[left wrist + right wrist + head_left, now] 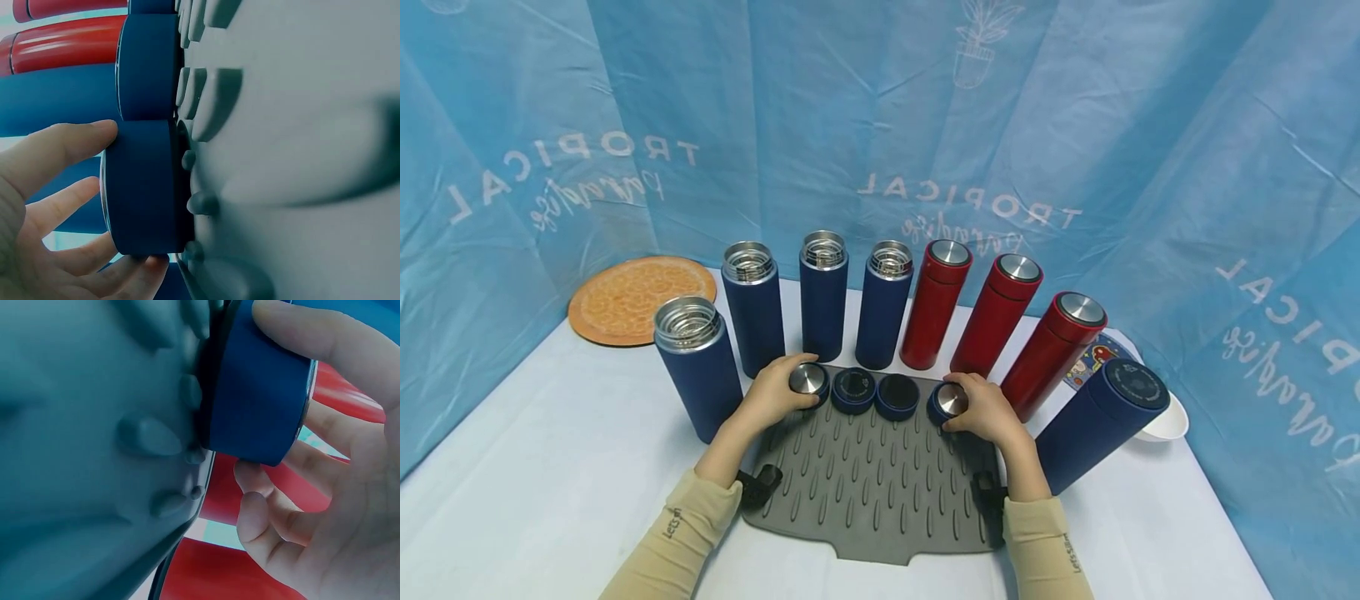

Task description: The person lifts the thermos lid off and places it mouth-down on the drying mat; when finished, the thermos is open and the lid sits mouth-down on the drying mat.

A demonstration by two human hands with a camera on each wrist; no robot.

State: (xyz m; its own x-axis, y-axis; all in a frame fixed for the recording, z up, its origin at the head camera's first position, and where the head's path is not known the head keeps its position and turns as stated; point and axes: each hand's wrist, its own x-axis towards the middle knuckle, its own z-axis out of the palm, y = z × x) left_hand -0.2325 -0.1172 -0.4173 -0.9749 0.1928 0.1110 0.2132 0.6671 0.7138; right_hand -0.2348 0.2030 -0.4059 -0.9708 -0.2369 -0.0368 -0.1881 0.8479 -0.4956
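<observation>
On the far edge of the grey ridged mat (880,492) four blue lids stand in a row. My left hand (772,395) holds the leftmost lid (808,379), silver-topped, between thumb and fingers; in the left wrist view this lid (142,187) rests on the mat. The rightmost lid (951,402), also silver-topped, is gripped by my right hand (987,410), its thumb and fingers on opposite sides in the right wrist view (259,381). Between the hands sit two dark-topped lids, one (853,388) touching or nearly touching the other (897,395).
Behind the mat stand several lidless blue bottles (823,308) and three red bottles (934,308) with lids. A blue bottle (1093,425) with a dark lid is beside my right forearm. An orange round board (640,300) lies back left; a white bowl (1167,423) is at right.
</observation>
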